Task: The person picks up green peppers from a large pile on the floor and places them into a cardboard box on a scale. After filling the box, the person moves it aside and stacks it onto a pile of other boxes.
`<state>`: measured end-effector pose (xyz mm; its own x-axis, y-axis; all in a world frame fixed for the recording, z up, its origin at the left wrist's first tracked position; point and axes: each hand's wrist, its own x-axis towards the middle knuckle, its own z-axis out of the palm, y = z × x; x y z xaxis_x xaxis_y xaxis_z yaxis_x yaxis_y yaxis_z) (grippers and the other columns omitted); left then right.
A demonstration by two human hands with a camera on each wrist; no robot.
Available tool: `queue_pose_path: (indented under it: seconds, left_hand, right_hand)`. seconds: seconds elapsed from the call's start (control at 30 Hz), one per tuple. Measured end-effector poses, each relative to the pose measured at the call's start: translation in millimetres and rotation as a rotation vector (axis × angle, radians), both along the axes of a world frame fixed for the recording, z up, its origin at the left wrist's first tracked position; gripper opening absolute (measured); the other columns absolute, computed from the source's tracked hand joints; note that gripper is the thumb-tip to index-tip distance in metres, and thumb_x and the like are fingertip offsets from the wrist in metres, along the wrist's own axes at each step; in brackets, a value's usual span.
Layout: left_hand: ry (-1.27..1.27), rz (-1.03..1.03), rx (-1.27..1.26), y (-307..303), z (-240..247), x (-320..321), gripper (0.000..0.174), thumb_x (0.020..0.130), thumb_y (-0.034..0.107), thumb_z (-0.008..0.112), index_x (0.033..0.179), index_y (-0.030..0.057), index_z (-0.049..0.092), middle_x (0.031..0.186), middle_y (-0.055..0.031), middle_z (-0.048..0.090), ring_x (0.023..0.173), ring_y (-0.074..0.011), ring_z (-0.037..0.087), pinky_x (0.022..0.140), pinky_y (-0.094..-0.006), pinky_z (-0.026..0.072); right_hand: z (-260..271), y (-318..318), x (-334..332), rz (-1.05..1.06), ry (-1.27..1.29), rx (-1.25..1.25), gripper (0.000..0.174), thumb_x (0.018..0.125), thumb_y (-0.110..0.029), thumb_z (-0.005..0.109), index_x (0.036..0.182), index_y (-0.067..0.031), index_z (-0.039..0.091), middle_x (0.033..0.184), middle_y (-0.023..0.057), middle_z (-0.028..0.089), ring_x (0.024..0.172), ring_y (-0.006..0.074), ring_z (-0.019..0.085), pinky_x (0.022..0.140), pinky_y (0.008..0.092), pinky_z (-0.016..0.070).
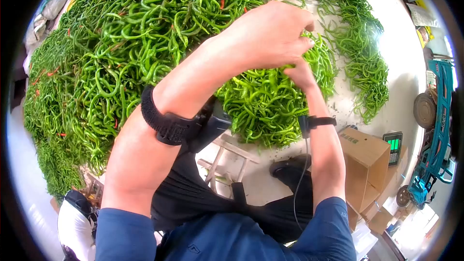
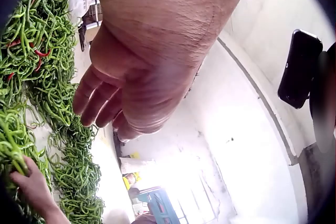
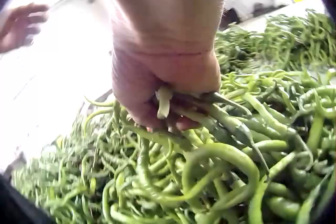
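My left hand reaches across and is raised above the pepper pile. In the left wrist view its fingers hang loosely bent with nothing in them. Below it in the head view, my right hand is at the near heap of long green chili peppers. The right wrist view shows this right hand curled round several peppers, stems and tips poking out between the fingers. More curly peppers lie right under it. Part of the right hand is hidden behind the left in the head view.
A large mound of green peppers with a few red ones spreads to the left. Another strip of peppers lies on the right. A cardboard box, a scale display, a wooden stool and a teal cart stand nearby.
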<state>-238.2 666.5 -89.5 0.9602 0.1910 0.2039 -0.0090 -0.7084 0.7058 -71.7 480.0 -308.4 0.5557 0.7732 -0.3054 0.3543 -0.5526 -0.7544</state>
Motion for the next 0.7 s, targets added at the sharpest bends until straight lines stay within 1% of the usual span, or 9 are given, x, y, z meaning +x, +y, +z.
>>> queue_pose_path:
  seconds: [0.03,0.17,0.2,0.3,0.33,0.47,0.57,0.6,0.7]
  left_hand:
    - [-0.011,-0.007,-0.002,1.0,2.2,-0.6,0.031,0.091,0.023,0.066,0.112,0.0,0.068,0.1,-0.0214,0.073,0.091,-0.0376,0.071,0.081,-0.0417,0.0555]
    - [-0.03,-0.023,0.013,1.4,1.7,-4.0,0.032,0.091,0.022,0.067,0.113,0.0002,0.069,0.098,-0.0213,0.073,0.088,-0.0378,0.071,0.08,-0.0422,0.0552]
    - [-0.024,-0.018,0.021,3.6,0.1,-5.0,0.032,0.091,0.023,0.067,0.113,0.0001,0.069,0.098,-0.0213,0.073,0.088,-0.0378,0.071,0.08,-0.0422,0.0551]
    - [-0.026,-0.009,0.022,5.0,-0.7,-4.4,0.031,0.091,0.023,0.067,0.112,0.0,0.069,0.097,-0.0213,0.073,0.089,-0.0378,0.071,0.08,-0.0424,0.055]
    - [-0.029,-0.006,0.016,4.1,-0.4,-4.1,0.031,0.09,0.023,0.067,0.112,-0.0001,0.069,0.097,-0.0212,0.073,0.089,-0.0379,0.071,0.08,-0.0425,0.055]
    - [0.005,-0.036,0.033,0.0,2.0,-3.2,0.032,0.091,0.023,0.067,0.112,-0.0004,0.068,0.097,-0.0214,0.073,0.089,-0.0384,0.071,0.081,-0.0427,0.0551]
    - [-0.014,-0.046,0.033,1.7,2.7,-6.5,0.032,0.09,0.023,0.067,0.111,-0.0006,0.068,0.097,-0.0216,0.073,0.089,-0.0388,0.07,0.08,-0.0432,0.0552]
    - [-0.033,-0.04,0.049,2.3,1.6,-7.2,0.032,0.09,0.024,0.067,0.111,-0.0007,0.068,0.097,-0.0217,0.073,0.089,-0.0389,0.07,0.081,-0.0434,0.0552]
    - [-0.026,-0.027,0.05,3.2,-0.8,-10.2,0.031,0.09,0.024,0.067,0.11,0.0001,0.067,0.097,-0.022,0.073,0.09,-0.0392,0.07,0.081,-0.0443,0.0552]
  right_hand:
    - [4.6,0.3,6.6,-0.092,0.115,0.004,0.046,0.078,-0.009,0.071,0.123,-0.0038,0.064,0.104,0.0167,0.074,0.097,0.0308,0.071,0.089,0.0392,0.0538]
    - [28.9,-1.6,-14.3,0.09,-0.161,0.001,0.049,0.078,-0.008,0.072,0.126,-0.0012,0.063,0.104,0.0152,0.074,0.097,0.0256,0.071,0.091,0.0361,0.0532]
    - [23.0,-2.9,-12.9,0.084,-0.214,0.059,0.052,0.077,-0.008,0.073,0.127,-0.0027,0.062,0.101,0.0119,0.073,0.091,0.0193,0.069,0.079,0.0348,0.0556]
    - [28.6,-14.6,9.8,-0.217,0.225,-0.074,0.053,0.078,-0.009,0.075,0.128,-0.0042,0.062,0.1,0.0086,0.071,0.087,0.0148,0.066,0.064,0.032,0.0537]
    - [23.7,-15.9,11.0,-0.278,0.297,0.01,0.049,0.079,-0.011,0.077,0.125,-0.0066,0.062,0.096,0.0038,0.069,0.078,0.0109,0.063,0.055,0.0274,0.0486]
    - [31.7,-9.4,11.9,-0.223,0.507,0.059,0.039,0.084,-0.014,0.077,0.12,-0.0088,0.063,0.091,0.0003,0.07,0.067,0.0126,0.063,0.053,0.0262,0.0513]
    - [26.8,-6.5,20.6,-0.277,0.621,0.06,0.035,0.086,-0.012,0.073,0.119,-0.0085,0.063,0.094,0.0009,0.07,0.072,0.0115,0.065,0.052,0.0252,0.0514]
    - [31.3,-4.4,19.8,-0.305,0.645,0.062,0.033,0.087,-0.01,0.07,0.119,-0.0086,0.064,0.094,0.0012,0.07,0.074,0.0107,0.065,0.052,0.0242,0.051]
    - [22.6,4.2,7.4,-0.165,0.57,0.141,0.033,0.085,-0.01,0.07,0.117,-0.0081,0.065,0.093,0.0015,0.07,0.071,0.0104,0.064,0.052,0.0245,0.0509]
